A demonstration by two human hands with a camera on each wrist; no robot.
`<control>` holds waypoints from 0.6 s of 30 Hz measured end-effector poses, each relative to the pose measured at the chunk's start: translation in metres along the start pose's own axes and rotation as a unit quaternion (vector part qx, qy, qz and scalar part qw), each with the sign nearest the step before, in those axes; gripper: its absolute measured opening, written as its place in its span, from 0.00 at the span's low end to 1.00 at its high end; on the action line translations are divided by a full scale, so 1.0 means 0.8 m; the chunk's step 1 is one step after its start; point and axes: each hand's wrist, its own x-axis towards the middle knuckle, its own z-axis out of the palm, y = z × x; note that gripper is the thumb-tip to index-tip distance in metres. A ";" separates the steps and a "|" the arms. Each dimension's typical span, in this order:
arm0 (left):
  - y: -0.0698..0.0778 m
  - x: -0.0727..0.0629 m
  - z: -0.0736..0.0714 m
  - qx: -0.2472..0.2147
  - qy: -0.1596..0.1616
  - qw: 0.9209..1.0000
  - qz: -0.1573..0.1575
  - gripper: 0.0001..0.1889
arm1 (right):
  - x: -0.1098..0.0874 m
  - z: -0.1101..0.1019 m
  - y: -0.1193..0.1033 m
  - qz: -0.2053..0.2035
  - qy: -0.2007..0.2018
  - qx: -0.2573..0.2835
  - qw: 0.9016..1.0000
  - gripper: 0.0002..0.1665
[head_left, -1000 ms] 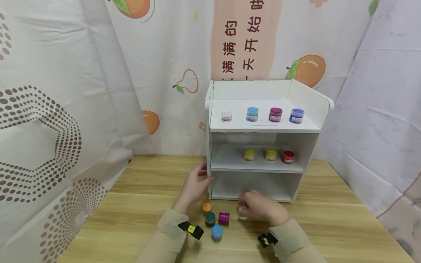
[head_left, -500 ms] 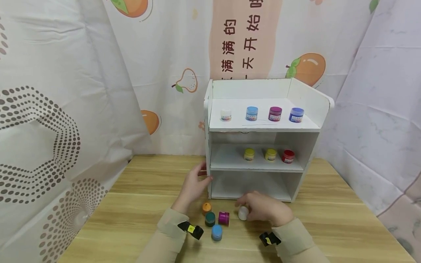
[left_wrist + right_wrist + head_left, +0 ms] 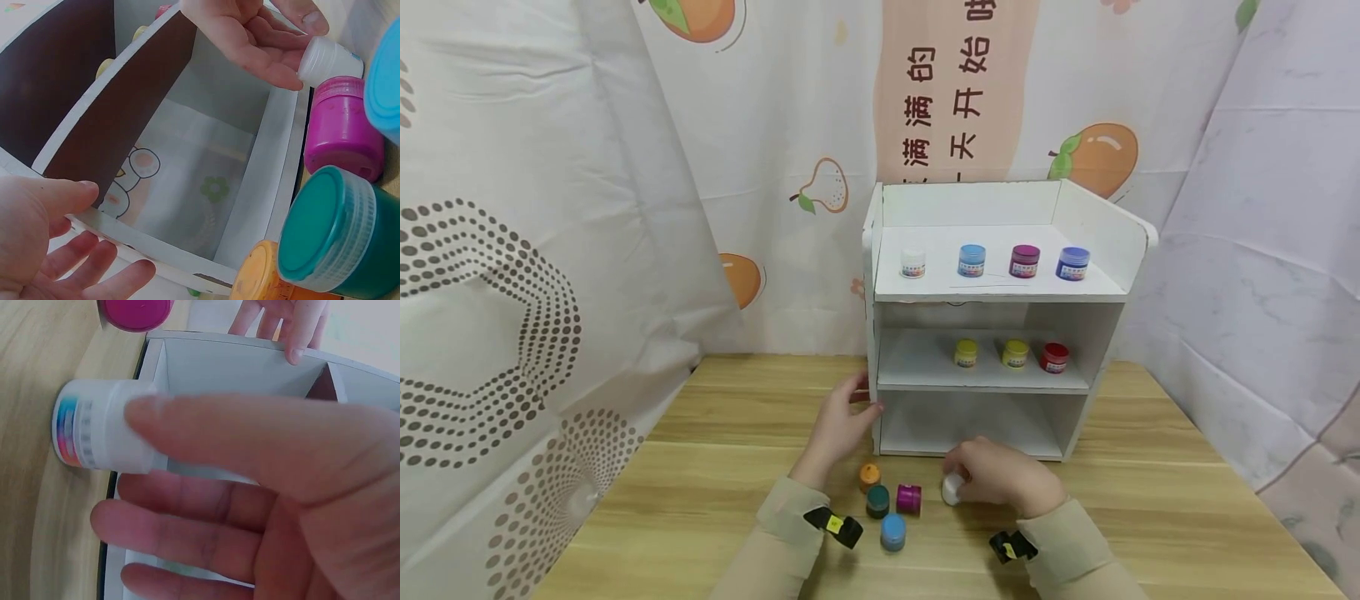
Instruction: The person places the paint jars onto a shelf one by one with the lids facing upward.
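Note:
A white three-tier shelf [image 3: 988, 381] stands on the wooden table. My left hand [image 3: 841, 423] holds its left side panel, thumb over the front edge and fingers along the outer face. Before the bottom tier, my right hand [image 3: 1000, 473] pinches a small white paint jar [image 3: 952, 489]; the right wrist view shows the thumb across the jar's lid [image 3: 131, 428] and the label facing out. That jar looks tilted, low over or on the table. Left of it are a purple jar [image 3: 908, 499] on its side, plus dark green [image 3: 877, 501], orange [image 3: 870, 477] and blue [image 3: 892, 532] jars.
Along the top tier are white [image 3: 913, 263], light blue [image 3: 972, 260], purple [image 3: 1024, 261] and dark blue [image 3: 1072, 263] jars. The middle tier bears two yellow jars [image 3: 966, 353] and a red one [image 3: 1054, 357]. A printed curtain [image 3: 790, 100] hangs behind.
Around the white jar my right hand has shifted slightly, uncovering more of the jar half a second ago and covering part of it again now. The left hand stays on the shelf panel.

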 end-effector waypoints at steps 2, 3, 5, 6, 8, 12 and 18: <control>0.000 0.000 0.000 -0.002 0.000 1.000 0.000 0.29 | 0.000 0.001 0.000 0.015 0.003 -0.005 1.000 0.09; 0.000 0.000 0.000 -0.003 0.000 1.000 0.000 0.29 | 0.000 0.002 0.000 0.021 0.006 -0.009 1.000 0.08; 0.000 0.000 0.000 -0.002 0.000 1.000 0.000 0.29 | 0.001 0.003 0.000 0.028 0.008 -0.013 1.000 0.07; 0.000 0.000 0.000 -0.001 0.000 1.000 -0.001 0.29 | 0.002 0.003 0.000 0.030 0.009 -0.014 0.999 0.07; 0.001 0.000 0.000 0.001 0.000 1.000 -0.002 0.29 | 0.003 0.004 0.001 0.033 0.010 -0.015 0.999 0.07; 0.001 0.000 0.000 0.001 0.000 1.000 -0.006 0.29 | 0.003 0.004 0.002 0.034 0.010 -0.015 0.999 0.08; 0.002 -0.001 0.000 -0.009 -0.001 1.000 -0.006 0.29 | -0.003 -0.006 0.002 0.035 0.022 -0.012 0.999 0.18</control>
